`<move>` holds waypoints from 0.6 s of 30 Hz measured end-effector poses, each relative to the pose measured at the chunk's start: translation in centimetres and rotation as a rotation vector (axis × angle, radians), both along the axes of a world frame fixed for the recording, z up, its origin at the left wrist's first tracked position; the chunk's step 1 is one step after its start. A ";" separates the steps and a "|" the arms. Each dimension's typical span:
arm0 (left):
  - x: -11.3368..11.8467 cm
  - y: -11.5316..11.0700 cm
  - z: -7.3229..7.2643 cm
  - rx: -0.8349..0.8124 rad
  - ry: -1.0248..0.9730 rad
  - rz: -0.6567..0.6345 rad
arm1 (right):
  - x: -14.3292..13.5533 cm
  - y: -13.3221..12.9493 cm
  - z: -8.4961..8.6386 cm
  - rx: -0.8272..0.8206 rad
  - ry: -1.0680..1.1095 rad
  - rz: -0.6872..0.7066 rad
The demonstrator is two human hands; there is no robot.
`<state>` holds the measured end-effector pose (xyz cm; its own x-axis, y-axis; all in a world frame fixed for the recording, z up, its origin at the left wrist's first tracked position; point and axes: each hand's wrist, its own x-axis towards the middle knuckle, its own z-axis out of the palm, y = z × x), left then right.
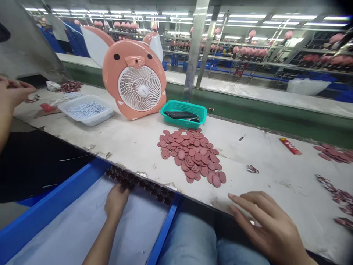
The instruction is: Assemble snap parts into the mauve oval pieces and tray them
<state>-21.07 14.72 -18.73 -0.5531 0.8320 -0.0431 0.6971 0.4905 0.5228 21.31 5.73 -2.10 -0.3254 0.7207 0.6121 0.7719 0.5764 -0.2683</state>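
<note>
My left hand [117,200] reaches down into a blue bin [55,209] lined with white sheet. Its fingers curl onto one of the small dark round pieces [154,189] lined up along the bin's far end; the fingertips are partly hidden. Over the table's front edge, my right hand [267,221] is open with its fingers stretched out to the left. A tiny shiny spot shows by its thumb; I cannot tell what it is. Ahead of that hand lies a heap of flat reddish-brown oval pieces [193,154], some with small holes.
A pig-shaped fan [110,73] stands behind, beside a green basket [204,116] holding a dark phone-like object. Left is a white tray [85,119] of small bits; another person's hand [11,92] is near it. Right lie a red packet [291,146] and more ovals [335,152].
</note>
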 end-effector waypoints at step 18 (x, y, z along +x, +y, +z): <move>22.3 -4.6 12.7 0.801 0.091 -1.228 | 4.3 14.1 0.3 -0.573 0.431 -0.380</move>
<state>1.26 10.13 -6.06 0.5282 0.5560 0.6417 0.4978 -0.8151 0.2964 25.64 19.82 -1.76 0.1846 0.9742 0.1302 0.6485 -0.0212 -0.7609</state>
